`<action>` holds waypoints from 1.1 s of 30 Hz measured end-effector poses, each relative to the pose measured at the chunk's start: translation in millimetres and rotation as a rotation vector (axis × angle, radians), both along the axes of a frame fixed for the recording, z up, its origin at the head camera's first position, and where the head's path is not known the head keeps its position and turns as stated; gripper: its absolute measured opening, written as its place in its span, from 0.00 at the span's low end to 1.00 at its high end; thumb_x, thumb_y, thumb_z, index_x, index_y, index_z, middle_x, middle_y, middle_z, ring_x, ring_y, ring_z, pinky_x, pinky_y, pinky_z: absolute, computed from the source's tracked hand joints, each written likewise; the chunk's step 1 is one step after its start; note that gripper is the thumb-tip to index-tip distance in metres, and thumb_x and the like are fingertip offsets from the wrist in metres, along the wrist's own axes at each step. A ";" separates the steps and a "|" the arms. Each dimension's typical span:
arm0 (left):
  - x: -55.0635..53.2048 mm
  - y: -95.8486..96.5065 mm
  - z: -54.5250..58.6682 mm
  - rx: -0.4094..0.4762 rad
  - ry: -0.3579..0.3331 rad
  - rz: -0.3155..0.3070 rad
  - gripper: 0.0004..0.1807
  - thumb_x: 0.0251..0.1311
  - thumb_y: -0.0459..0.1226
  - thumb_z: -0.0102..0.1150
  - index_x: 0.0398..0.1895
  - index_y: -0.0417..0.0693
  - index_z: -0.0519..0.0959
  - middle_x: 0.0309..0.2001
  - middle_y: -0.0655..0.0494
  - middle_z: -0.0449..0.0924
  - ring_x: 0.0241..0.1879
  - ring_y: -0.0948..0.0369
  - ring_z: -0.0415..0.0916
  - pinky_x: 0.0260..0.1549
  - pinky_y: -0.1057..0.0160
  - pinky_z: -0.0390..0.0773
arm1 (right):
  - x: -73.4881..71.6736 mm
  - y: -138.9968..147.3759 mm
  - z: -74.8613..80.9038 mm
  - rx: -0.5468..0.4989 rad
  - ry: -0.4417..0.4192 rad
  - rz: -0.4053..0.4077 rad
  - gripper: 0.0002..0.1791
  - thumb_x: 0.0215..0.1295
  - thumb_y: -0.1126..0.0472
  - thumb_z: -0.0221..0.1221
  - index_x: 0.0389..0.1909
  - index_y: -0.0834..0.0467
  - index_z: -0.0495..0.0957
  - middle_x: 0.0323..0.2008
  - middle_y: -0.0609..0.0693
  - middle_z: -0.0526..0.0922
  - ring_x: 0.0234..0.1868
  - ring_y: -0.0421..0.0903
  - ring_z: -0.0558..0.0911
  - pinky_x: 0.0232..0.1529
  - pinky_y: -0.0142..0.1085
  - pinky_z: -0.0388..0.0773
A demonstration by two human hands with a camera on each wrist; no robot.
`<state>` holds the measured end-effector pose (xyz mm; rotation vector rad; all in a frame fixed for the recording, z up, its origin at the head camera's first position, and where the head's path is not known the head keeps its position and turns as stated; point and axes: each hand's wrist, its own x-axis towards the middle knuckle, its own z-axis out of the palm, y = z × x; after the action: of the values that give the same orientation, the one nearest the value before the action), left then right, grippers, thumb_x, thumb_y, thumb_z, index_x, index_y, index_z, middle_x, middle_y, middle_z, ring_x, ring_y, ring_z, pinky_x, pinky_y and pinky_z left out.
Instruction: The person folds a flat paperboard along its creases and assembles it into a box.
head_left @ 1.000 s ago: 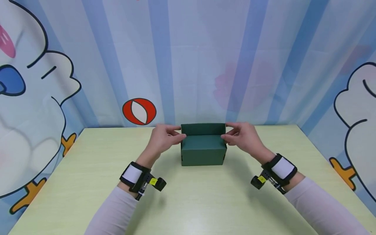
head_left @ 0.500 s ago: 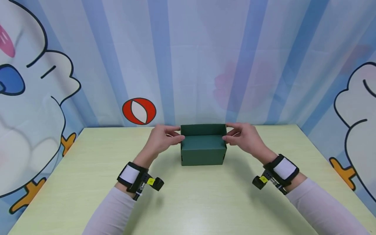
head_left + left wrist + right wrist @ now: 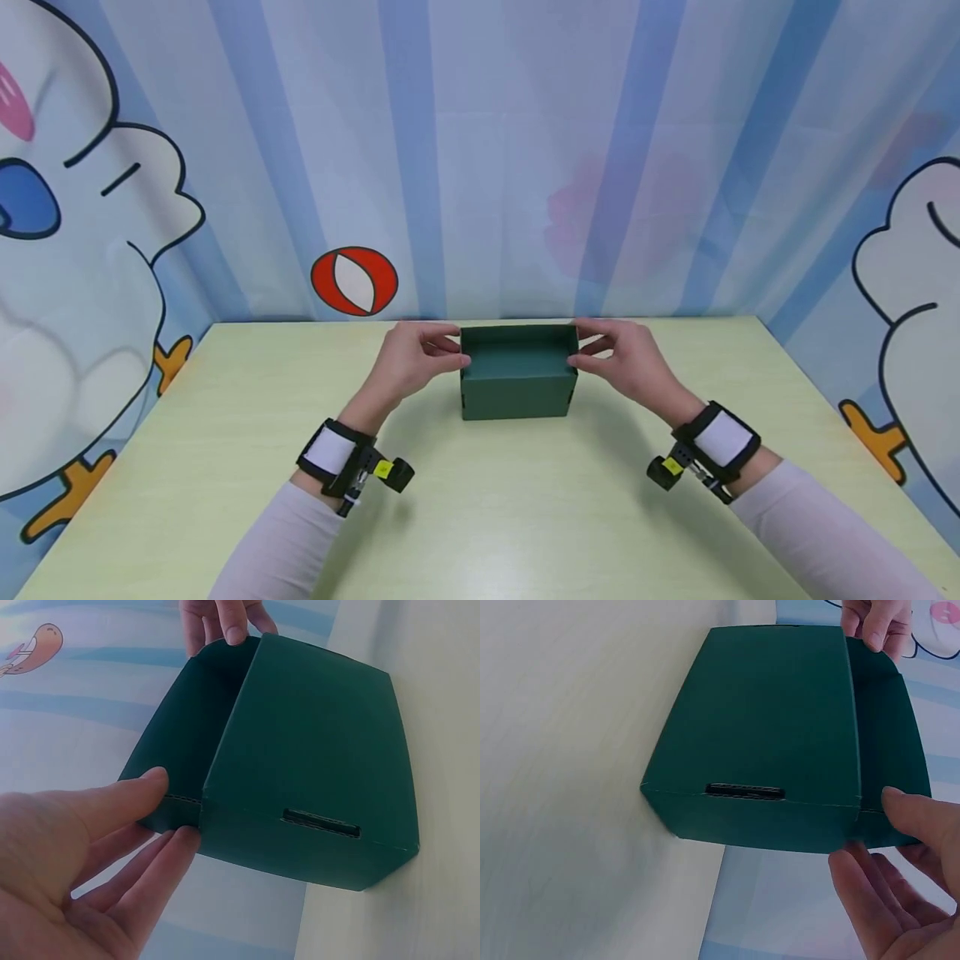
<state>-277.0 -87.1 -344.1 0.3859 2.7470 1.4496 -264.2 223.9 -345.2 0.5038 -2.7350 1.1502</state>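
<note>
A dark green cardboard box (image 3: 514, 402) sits near the far side of the table, front wall toward me. Behind its front edge a raised back panel (image 3: 519, 337) stands, with a shadowed hollow below it. My left hand (image 3: 411, 358) pinches the box's upper left corner between thumb and fingers. On the opposite side, my right hand (image 3: 624, 360) pinches the upper right corner the same way. Both wrist views show a narrow slot in each side wall, below the thumb, and the opening between front wall (image 3: 315, 742) and back panel. The box's bottom inside is hidden.
A pale wood-patterned table (image 3: 510, 517) spreads in front of the box. A blue striped curtain (image 3: 502, 167) with cartoon prints hangs right behind the table's far edge. Each wrist wears a black strap with a small camera (image 3: 397, 475).
The back panel's upper edge has come down and toward me, and the hollow under it looks darker. Both hands have lowered slightly with it, keeping their pinch on the box's corners.
</note>
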 end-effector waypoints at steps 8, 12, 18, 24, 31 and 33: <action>0.1 -0.6 -6.4 -0.020 0.025 -0.013 0.26 0.57 0.41 0.71 0.60 0.50 0.80 0.49 0.49 0.87 0.47 0.53 0.85 0.44 0.57 0.86 | -4.1 3.3 -9.7 -0.008 0.034 0.056 0.27 0.62 0.61 0.67 0.63 0.55 0.75 0.60 0.58 0.80 0.54 0.55 0.85 0.48 0.46 0.85; 0.3 -1.1 -10.1 -0.018 0.044 -0.024 0.26 0.56 0.40 0.71 0.60 0.51 0.81 0.55 0.50 0.84 0.49 0.52 0.85 0.45 0.56 0.86 | -5.9 6.1 -14.8 -0.015 0.033 0.087 0.28 0.62 0.61 0.66 0.64 0.52 0.75 0.62 0.55 0.79 0.53 0.52 0.86 0.48 0.44 0.85; -0.3 -2.7 -15.0 -0.021 0.076 -0.042 0.26 0.55 0.40 0.72 0.59 0.51 0.81 0.59 0.51 0.82 0.50 0.52 0.85 0.45 0.56 0.86 | -5.5 9.6 -20.5 -0.001 0.066 0.132 0.30 0.61 0.58 0.68 0.65 0.48 0.74 0.63 0.53 0.79 0.50 0.49 0.87 0.43 0.37 0.86; -0.5 -4.4 -20.5 -0.028 0.115 -0.062 0.26 0.55 0.39 0.72 0.59 0.52 0.81 0.59 0.51 0.82 0.48 0.53 0.86 0.45 0.56 0.86 | -5.7 13.3 -30.4 0.007 0.115 0.173 0.35 0.57 0.59 0.70 0.68 0.48 0.72 0.63 0.55 0.79 0.46 0.46 0.88 0.38 0.30 0.85; 2.5 -6.4 -22.9 -0.058 0.156 -0.087 0.27 0.53 0.40 0.73 0.59 0.53 0.81 0.59 0.51 0.82 0.48 0.52 0.86 0.45 0.56 0.86 | -5.8 15.9 -36.5 -0.020 0.159 0.180 0.34 0.57 0.60 0.70 0.67 0.49 0.73 0.62 0.55 0.80 0.40 0.44 0.89 0.35 0.29 0.84; 3.1 -7.2 -23.5 -0.068 0.159 -0.101 0.29 0.51 0.40 0.75 0.60 0.54 0.81 0.59 0.52 0.82 0.50 0.52 0.85 0.45 0.56 0.86 | -5.5 16.8 -37.3 -0.024 0.170 0.183 0.34 0.57 0.60 0.70 0.67 0.49 0.74 0.61 0.55 0.81 0.38 0.43 0.90 0.33 0.30 0.83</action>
<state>-273.9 -94.3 -367.6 0.6536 2.8411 1.3534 -269.8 240.8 -382.5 0.8230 -2.5700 1.1208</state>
